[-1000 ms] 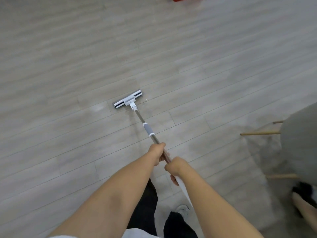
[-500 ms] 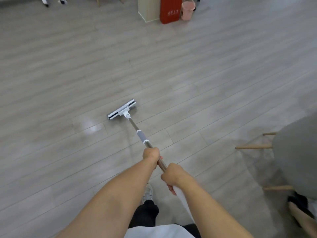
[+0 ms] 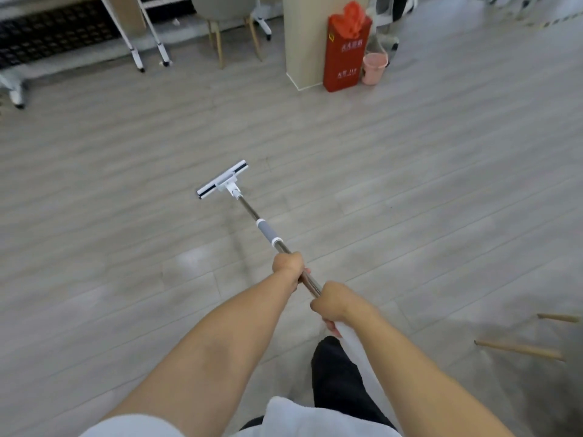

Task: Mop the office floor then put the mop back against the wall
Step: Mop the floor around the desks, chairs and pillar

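Observation:
The mop (image 3: pixel 249 207) has a flat white and black head resting on the grey wood floor (image 3: pixel 410 190) ahead of me, with a metal handle and a grey collar running back toward my body. My left hand (image 3: pixel 288 265) grips the metal handle just below the collar. My right hand (image 3: pixel 331 302) grips the handle lower down, where its white end begins. Both arms are stretched forward.
A beige pillar (image 3: pixel 303 36) stands at the back with a red box (image 3: pixel 345 48) and a pink bucket (image 3: pixel 374 67) beside it. A chair (image 3: pixel 233 29) and wheeled frame legs (image 3: pixel 148 42) stand at the back left. Wooden chair legs (image 3: pixel 520 350) reach in at the lower right.
The mop head has slid forward, away from me, with both hands following. My view has tilted up, bringing the pillar, red box, bucket and furniture at the back into sight.

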The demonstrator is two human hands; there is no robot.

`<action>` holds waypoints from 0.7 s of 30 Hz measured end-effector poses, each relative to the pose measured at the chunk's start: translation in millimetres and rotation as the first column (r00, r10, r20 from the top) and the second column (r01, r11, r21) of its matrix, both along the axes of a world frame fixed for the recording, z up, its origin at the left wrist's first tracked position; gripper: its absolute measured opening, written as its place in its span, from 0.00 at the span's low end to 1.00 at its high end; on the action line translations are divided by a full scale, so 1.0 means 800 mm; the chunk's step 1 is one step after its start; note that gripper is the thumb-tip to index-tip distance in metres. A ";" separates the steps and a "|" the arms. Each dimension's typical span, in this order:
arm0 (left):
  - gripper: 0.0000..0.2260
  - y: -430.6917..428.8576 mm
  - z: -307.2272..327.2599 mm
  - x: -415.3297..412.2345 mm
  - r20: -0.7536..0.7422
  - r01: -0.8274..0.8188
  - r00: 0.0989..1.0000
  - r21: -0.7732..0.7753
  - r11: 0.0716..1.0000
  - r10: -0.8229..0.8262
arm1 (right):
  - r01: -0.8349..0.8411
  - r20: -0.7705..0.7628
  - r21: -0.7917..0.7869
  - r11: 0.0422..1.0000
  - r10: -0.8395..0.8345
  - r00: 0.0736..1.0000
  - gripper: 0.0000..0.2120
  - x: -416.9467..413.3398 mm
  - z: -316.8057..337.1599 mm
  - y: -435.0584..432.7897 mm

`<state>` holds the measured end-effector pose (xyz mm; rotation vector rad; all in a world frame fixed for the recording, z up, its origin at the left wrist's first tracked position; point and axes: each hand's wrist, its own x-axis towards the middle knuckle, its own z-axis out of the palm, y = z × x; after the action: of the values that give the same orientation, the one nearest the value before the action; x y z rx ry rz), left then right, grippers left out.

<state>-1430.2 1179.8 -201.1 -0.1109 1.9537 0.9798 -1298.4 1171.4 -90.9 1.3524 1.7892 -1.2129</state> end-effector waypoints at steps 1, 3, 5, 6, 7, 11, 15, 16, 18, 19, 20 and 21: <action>0.09 0.022 0.005 -0.009 -0.001 -0.010 1.000 -0.001 1.000 0.010 | 0.005 -0.014 -0.009 1.000 -0.005 1.000 0.12 -0.008 0.001 0.024; 0.06 0.068 0.020 -0.026 0.005 -0.038 0.999 -0.006 0.999 0.038 | 0.045 -0.043 -0.038 0.998 -0.046 0.998 0.11 -0.025 0.003 0.074; 0.05 0.113 0.036 -0.046 0.012 -0.070 0.997 -0.013 0.997 0.070 | 0.068 -0.057 -0.061 0.996 -0.071 0.996 0.11 -0.043 0.011 0.125; 0.06 0.137 0.041 -0.059 0.008 -0.078 0.997 -0.010 0.997 0.078 | 0.061 -0.062 -0.062 0.996 -0.065 0.996 0.11 -0.055 0.015 0.151; 0.08 0.160 0.046 -0.072 0.004 -0.079 0.997 -0.007 0.997 0.079 | 0.048 -0.068 -0.063 0.997 -0.052 0.996 0.11 -0.068 0.017 0.177; 0.10 0.235 0.061 -0.132 -0.004 -0.112 0.994 -0.020 0.994 0.112 | 0.027 -0.075 -0.085 0.996 -0.034 0.997 0.12 -0.125 0.033 0.262; 0.12 0.297 0.055 -0.210 0.017 -0.120 0.993 -0.023 0.992 0.121 | 0.011 -0.074 -0.104 0.994 -0.019 0.997 0.12 -0.201 0.038 0.332; 0.12 0.313 0.050 -0.232 0.029 -0.125 0.992 -0.026 0.992 0.126 | -0.004 -0.070 -0.105 0.994 -0.003 0.998 0.11 -0.223 0.036 0.350; 0.13 0.344 0.039 -0.280 0.049 -0.132 0.990 -0.024 0.991 0.133 | -0.020 -0.063 -0.100 0.995 0.014 0.998 0.10 -0.270 0.029 0.384; 0.13 0.359 0.033 -0.305 0.055 -0.137 0.989 -0.016 0.990 0.138 | -0.029 -0.061 -0.093 0.995 0.023 0.998 0.09 -0.294 0.025 0.399; 0.14 0.372 0.028 -0.330 0.061 -0.138 0.988 -0.013 0.990 0.139 | -0.046 -0.057 -0.085 0.995 0.042 0.998 0.09 -0.319 0.022 0.414; 0.13 0.385 0.025 -0.355 0.071 -0.135 0.988 -0.019 0.991 0.136 | -0.075 -0.053 -0.078 0.994 0.071 0.996 0.09 -0.344 0.023 0.427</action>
<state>-1713.9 1487.7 -180.7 -0.2868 1.9065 1.0358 -1573.6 1513.0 -72.8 1.2110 1.7893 -1.2750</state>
